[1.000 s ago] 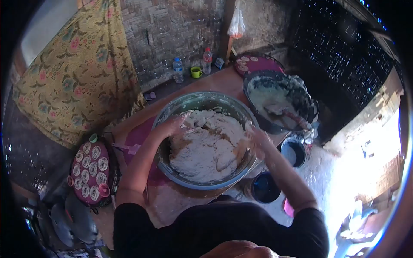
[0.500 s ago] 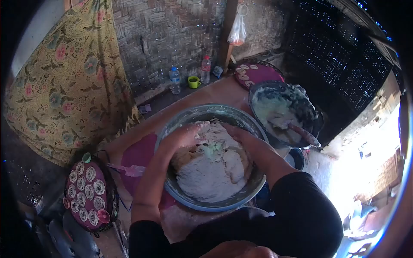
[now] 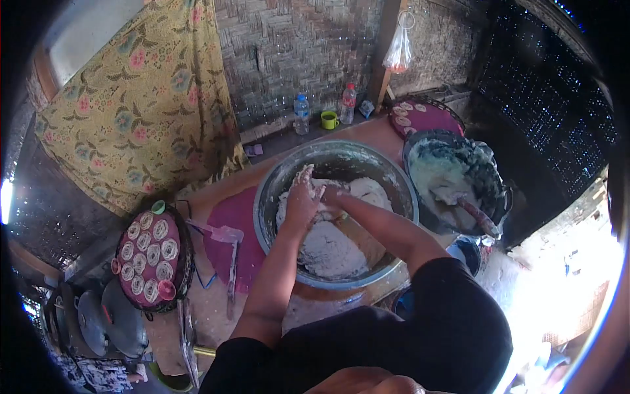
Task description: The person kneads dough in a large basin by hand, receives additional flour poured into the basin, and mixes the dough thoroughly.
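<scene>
A wide metal basin (image 3: 400,259) holds a large mass of pale, floury dough (image 3: 331,253), parted into lumps with tan bottom showing between them. Over its left part is my left hand (image 3: 304,198), fingers stretched up and crusted with dough. My right hand (image 3: 333,196) comes in from the right and meets the left hand near its thumb and palm; its fingertips are hidden there, and I cannot make out whether they grip anything. Both hands are above the dough, inside the rim.
Right of the basin stands a dark pan (image 3: 420,190) of pale batter with a stick-handled paddle (image 3: 476,213). To the left are a round tray (image 3: 156,262) of coiled noodle-like rounds and a pink spatula (image 3: 226,234). Bottles (image 3: 301,117) and a green cup (image 3: 329,120) line the wall.
My hands, which were apart and pressed into the far side of the dough, have come together above it. The dough has been parted. The camera view has shifted left.
</scene>
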A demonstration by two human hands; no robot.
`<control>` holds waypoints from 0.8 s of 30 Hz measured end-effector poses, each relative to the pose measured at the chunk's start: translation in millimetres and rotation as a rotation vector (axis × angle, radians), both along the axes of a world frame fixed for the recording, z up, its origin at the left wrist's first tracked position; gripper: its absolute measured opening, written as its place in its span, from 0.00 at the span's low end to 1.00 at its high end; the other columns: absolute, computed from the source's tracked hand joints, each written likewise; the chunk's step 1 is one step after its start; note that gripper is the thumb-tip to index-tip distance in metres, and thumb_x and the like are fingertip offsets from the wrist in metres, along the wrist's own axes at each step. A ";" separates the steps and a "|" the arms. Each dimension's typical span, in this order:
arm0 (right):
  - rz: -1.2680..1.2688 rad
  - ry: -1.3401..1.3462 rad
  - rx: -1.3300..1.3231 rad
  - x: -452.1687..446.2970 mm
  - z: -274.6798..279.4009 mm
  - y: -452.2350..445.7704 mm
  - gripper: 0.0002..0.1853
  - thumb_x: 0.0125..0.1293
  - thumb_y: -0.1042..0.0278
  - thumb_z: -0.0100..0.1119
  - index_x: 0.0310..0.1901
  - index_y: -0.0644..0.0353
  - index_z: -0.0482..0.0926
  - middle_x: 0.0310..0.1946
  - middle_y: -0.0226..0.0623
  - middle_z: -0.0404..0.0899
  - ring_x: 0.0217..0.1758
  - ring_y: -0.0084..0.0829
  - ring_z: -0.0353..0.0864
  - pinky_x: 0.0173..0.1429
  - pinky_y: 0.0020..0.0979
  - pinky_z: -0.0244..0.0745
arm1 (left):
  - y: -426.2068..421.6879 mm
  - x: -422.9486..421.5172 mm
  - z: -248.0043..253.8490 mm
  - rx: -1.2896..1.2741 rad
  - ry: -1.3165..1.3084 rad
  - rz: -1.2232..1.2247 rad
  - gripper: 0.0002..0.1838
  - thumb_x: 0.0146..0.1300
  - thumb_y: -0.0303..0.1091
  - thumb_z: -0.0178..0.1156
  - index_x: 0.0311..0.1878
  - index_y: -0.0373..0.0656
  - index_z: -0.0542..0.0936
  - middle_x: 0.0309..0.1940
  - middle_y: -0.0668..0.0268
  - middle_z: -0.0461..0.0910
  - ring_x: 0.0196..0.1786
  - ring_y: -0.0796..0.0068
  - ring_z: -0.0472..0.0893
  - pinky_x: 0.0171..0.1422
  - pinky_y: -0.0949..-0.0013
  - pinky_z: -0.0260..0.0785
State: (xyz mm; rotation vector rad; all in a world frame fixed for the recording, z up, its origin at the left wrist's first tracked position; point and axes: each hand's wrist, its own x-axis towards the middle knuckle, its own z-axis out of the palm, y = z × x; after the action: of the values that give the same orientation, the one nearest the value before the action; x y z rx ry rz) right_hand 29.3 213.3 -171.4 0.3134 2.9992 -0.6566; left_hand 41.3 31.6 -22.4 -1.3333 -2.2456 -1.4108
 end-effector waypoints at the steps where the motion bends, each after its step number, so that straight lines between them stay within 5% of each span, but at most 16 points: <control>1: 0.149 -0.136 0.087 35.2 31.6 -23.7 0.25 0.56 0.46 0.46 0.49 0.55 0.73 0.44 0.44 0.75 0.45 0.42 0.74 0.48 0.41 0.68 | -3.7 -1.3 8.8 -0.022 -0.081 -0.026 0.28 0.55 0.32 0.56 0.59 0.36 0.62 0.54 0.48 0.67 0.58 0.52 0.66 0.62 0.61 0.57; 3: 0.142 -0.308 0.116 87.7 46.0 -63.1 0.29 0.58 0.40 0.40 0.49 0.56 0.74 0.49 0.45 0.73 0.51 0.45 0.72 0.53 0.43 0.66 | -4.9 -10.2 6.7 -0.058 -0.248 -0.014 0.28 0.55 0.35 0.57 0.59 0.38 0.63 0.54 0.49 0.68 0.58 0.56 0.67 0.62 0.62 0.58; 6: -0.091 -0.387 -0.084 154.4 74.5 -96.3 0.28 0.59 0.44 0.42 0.43 0.64 0.76 0.37 0.49 0.76 0.43 0.45 0.74 0.47 0.44 0.66 | -7.0 -28.2 -6.7 -0.119 -0.257 -0.057 0.30 0.55 0.38 0.57 0.60 0.39 0.62 0.56 0.50 0.67 0.59 0.58 0.66 0.63 0.63 0.57; 9: 0.181 -0.186 0.078 217.9 82.6 -75.6 0.27 0.61 0.44 0.40 0.47 0.62 0.73 0.31 0.47 0.75 0.37 0.46 0.74 0.45 0.44 0.66 | -15.0 -36.3 5.2 -0.264 -0.188 -0.238 0.32 0.55 0.41 0.58 0.61 0.39 0.62 0.57 0.52 0.66 0.60 0.59 0.65 0.63 0.64 0.57; 12: 0.447 0.126 0.387 242.5 129.4 -73.0 0.23 0.60 0.52 0.49 0.55 0.51 0.67 0.32 0.45 0.75 0.36 0.40 0.73 0.38 0.39 0.66 | -18.7 -49.7 26.6 -0.428 -0.126 -0.322 0.32 0.54 0.40 0.58 0.61 0.39 0.61 0.57 0.53 0.66 0.61 0.59 0.65 0.63 0.64 0.57; 15: -0.233 -0.232 -0.158 236.4 147.2 -59.3 0.26 0.60 0.49 0.50 0.57 0.54 0.65 0.39 0.40 0.75 0.40 0.35 0.73 0.41 0.37 0.67 | -4.1 -70.4 33.5 -0.536 -0.165 -0.439 0.32 0.55 0.40 0.57 0.61 0.40 0.61 0.57 0.54 0.67 0.60 0.60 0.66 0.63 0.64 0.57; 16: -0.322 0.028 -0.560 235.9 100.4 -27.7 0.24 0.63 0.50 0.45 0.56 0.54 0.65 0.41 0.38 0.74 0.42 0.35 0.73 0.45 0.36 0.68 | 3.5 -74.1 31.0 -0.531 -0.170 -0.453 0.32 0.55 0.40 0.57 0.61 0.40 0.61 0.57 0.54 0.67 0.60 0.60 0.66 0.63 0.64 0.57; 18: -0.412 0.298 -0.949 223.1 67.2 0.8 0.23 0.65 0.51 0.41 0.56 0.54 0.66 0.42 0.36 0.74 0.45 0.34 0.74 0.48 0.36 0.70 | 18.1 -83.8 21.8 -0.574 -0.201 -0.562 0.30 0.55 0.39 0.57 0.61 0.41 0.62 0.55 0.52 0.68 0.59 0.59 0.67 0.63 0.64 0.58; 20: -0.737 0.261 -1.154 186.3 65.8 19.9 0.23 0.61 0.48 0.48 0.50 0.57 0.71 0.43 0.34 0.73 0.46 0.28 0.73 0.48 0.32 0.69 | 22.6 -84.6 15.9 -0.599 -0.092 -0.551 0.30 0.56 0.42 0.55 0.61 0.43 0.62 0.57 0.53 0.66 0.60 0.59 0.65 0.64 0.63 0.56; 22: -0.792 0.266 -1.238 160.9 76.7 29.4 0.20 0.62 0.51 0.48 0.49 0.55 0.72 0.43 0.31 0.73 0.46 0.27 0.73 0.46 0.33 0.70 | 26.1 -89.1 16.6 -0.625 0.031 -0.527 0.30 0.58 0.45 0.54 0.61 0.44 0.62 0.59 0.53 0.63 0.62 0.59 0.63 0.65 0.62 0.55; 24: -0.782 0.165 -1.421 136.7 122.5 12.3 0.16 0.63 0.56 0.44 0.47 0.55 0.73 0.39 0.34 0.75 0.41 0.28 0.75 0.43 0.34 0.71 | 23.9 -87.0 21.3 -0.603 -0.127 -0.498 0.30 0.57 0.44 0.54 0.61 0.44 0.61 0.58 0.52 0.64 0.60 0.55 0.64 0.63 0.60 0.56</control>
State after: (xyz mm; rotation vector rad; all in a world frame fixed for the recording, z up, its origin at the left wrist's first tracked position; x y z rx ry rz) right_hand 166.0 225.7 -48.8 1.2292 1.6286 -2.5505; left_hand -45.7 55.5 -1.1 -2.1624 -2.6728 -0.9658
